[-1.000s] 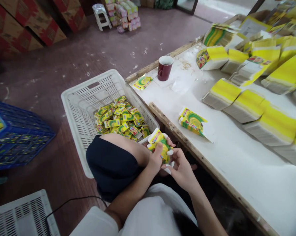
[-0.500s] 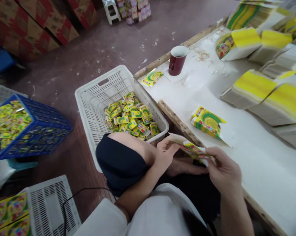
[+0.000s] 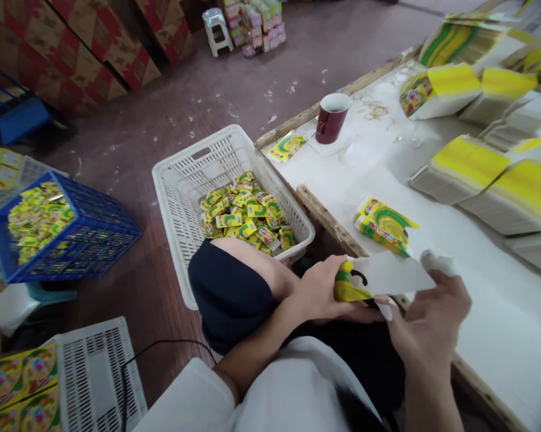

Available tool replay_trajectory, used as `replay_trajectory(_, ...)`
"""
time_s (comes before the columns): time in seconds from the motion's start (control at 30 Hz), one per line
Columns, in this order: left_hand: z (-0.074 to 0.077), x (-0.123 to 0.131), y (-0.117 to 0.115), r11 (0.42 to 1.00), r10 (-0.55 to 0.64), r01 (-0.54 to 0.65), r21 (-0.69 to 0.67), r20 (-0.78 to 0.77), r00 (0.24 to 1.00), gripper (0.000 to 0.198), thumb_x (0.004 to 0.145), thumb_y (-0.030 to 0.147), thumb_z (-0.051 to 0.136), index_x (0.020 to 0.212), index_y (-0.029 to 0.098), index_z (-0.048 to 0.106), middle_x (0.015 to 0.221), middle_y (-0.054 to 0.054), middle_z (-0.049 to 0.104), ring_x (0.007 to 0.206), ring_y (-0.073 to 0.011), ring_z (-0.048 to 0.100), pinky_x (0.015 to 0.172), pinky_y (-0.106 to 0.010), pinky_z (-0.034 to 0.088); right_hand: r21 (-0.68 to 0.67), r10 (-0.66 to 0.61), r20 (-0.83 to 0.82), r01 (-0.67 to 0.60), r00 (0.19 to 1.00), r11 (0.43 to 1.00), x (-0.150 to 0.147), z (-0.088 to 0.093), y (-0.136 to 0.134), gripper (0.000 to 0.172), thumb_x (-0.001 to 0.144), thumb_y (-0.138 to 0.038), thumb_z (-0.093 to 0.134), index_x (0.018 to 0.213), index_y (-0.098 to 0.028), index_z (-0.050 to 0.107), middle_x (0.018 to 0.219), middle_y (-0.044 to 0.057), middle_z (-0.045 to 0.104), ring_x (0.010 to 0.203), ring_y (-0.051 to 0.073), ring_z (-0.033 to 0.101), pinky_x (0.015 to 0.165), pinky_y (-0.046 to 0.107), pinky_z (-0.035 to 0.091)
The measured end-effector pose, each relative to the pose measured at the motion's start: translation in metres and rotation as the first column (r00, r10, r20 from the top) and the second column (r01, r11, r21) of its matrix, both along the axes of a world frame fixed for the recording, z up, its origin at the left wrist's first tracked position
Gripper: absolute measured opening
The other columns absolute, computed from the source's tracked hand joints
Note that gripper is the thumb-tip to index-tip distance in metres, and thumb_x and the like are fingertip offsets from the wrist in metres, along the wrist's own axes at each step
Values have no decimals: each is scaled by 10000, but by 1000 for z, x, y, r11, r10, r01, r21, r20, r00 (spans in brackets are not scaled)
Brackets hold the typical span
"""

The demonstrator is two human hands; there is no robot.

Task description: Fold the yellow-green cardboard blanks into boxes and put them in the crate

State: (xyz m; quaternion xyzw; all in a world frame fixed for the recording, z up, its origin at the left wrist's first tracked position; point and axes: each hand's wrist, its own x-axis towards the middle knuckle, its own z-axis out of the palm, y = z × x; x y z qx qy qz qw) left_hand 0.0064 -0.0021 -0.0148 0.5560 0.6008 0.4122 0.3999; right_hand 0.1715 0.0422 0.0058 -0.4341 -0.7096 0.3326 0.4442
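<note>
My left hand (image 3: pixel 319 291) is closed around one end of a small yellow-and-green printed carton (image 3: pixel 351 288), held above my lap by the table edge. The carton's long plain white flap (image 3: pixel 390 275) extends rightward from it. At the flap's far end is my right hand (image 3: pixel 436 321), thumb and fingers spread apart, slightly blurred. White coverings appear on its thumb tip and a fingertip. Just beyond, on the white tabletop (image 3: pixel 486 312), lies a small pile of flat yellow-and-green cartons (image 3: pixel 382 225).
A white basket (image 3: pixel 176 210) with many small yellow cartons stands left of the table. Further left is a blue crate (image 3: pixel 95 222) of cartons. A maroon mug (image 3: pixel 331 120) and stacked carton blanks (image 3: pixel 471 159) are on the table. A black cable (image 3: pixel 162 343) crosses at lower left.
My right hand has opened and moved slightly right, off the carton's end. The carton has turned, showing its white flap. My left hand still grips it; the view has shifted a little.
</note>
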Motion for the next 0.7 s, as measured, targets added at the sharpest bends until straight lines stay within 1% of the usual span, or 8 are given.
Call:
replay_trajectory(0.07, -4, 0, -1, 1000, -11, 12, 13, -65, 998, 774, 706, 536, 811, 1340, 211, 508, 1222, -125, 646, 1102, -336, 648, 961, -465, 519, -286, -54, -210, -8, 976, 958, -11, -6, -6, 691, 900, -409, 675, 1504, -219, 398, 1464, 168, 551, 1371, 355, 523, 1136, 615, 411)
replay_trajectory(0.17, -9, 0, -3, 998, -67, 67, -1, -133, 989, 780, 711, 550, 802, 1333, 209, 478, 1221, -115, 632, 1089, -317, 649, 952, -454, 532, -590, 12, -332, -217, 943, 778, -15, -12, -8, 481, 915, -501, 628, 1314, -232, 638, 1268, 135, 720, 1254, 344, 643, 1062, 546, 527)
replay_trajectory(0.3, -17, 0, -4, 981, -120, 138, 134, -132, 984, 701, 779, 514, 755, 1332, 190, 470, 1281, -146, 598, 1141, -309, 635, 949, -425, 540, -693, 220, -373, -428, 902, 580, -6, -16, 2, 403, 860, -522, 690, 1193, -300, 737, 1249, 103, 746, 1190, 353, 692, 997, 530, 586)
replay_trajectory(0.4, -20, 3, -1, 975, -115, 132, 178, -101, 988, 660, 780, 503, 749, 1304, 203, 484, 1279, -139, 605, 1145, -297, 641, 948, -401, 538, -725, 261, -367, -451, 893, 520, -2, -19, 10, 423, 927, -564, 575, 1247, -325, 714, 1309, 98, 719, 1188, 354, 697, 905, 531, 630)
replay_trajectory(0.47, -21, 3, 1, 982, -96, 108, 157, -78, 992, 627, 764, 471, 756, 1269, 211, 491, 1262, -122, 620, 1127, -292, 651, 954, -396, 530, -720, 272, -298, -402, 915, 565, -3, -21, 11, 441, 973, -561, 495, 1297, -330, 684, 1320, 91, 714, 1230, 335, 676, 964, 536, 605)
replay_trajectory(0.53, -21, 2, 1, 988, -98, 105, 113, -66, 993, 600, 739, 414, 764, 1233, 214, 491, 1245, -110, 624, 1090, -287, 662, 936, -393, 530, -643, 289, -169, -327, 942, 693, -3, -24, 10, 439, 993, -520, 485, 1349, -319, 647, 1339, 78, 704, 1298, 313, 631, 1082, 542, 526)
replay_trajectory(0.6, -21, 2, 2, 992, -123, 125, 35, -60, 991, 612, 720, 394, 767, 1224, 215, 470, 1193, -101, 633, 1019, -288, 676, 888, -405, 543, -483, 327, -16, -294, 945, 825, -3, -25, 7, 468, 996, -458, 509, 1432, -301, 573, 1410, 71, 659, 1364, 296, 574, 1162, 533, 447)
replay_trajectory(0.7, -26, 3, 2, 990, -125, 122, -67, -38, 991, 733, 720, 401, 752, 1312, 194, 373, 1112, -108, 644, 911, -301, 688, 804, -442, 564, -262, 401, 179, -349, 899, 900, -1, -26, 2, 558, 995, -322, 502, 1546, -289, 421, 1532, 75, 546, 1404, 279, 533, 1174, 497, 441)
